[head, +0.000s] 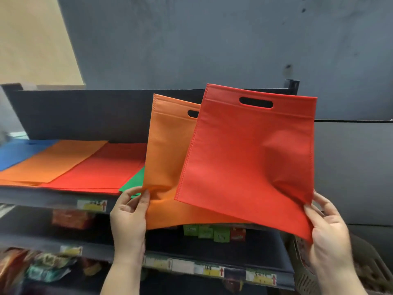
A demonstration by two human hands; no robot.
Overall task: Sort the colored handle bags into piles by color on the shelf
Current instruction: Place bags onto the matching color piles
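Two bags are held up: the left hand (pixel 129 211) pinches the orange bag (pixel 168 154), the right hand (pixel 327 228) pinches the red bag (pixel 251 158).

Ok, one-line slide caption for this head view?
Left hand holds an orange bag, right hand a red bag, above blue, orange, red piles on the shelf.

I see my left hand (pixel 129 211) pinching an orange bag (pixel 168 154) and my right hand (pixel 327 228) pinching a red bag (pixel 251 162), both upright before the shelf (pixel 53 199) of flat blue, orange, red piles.
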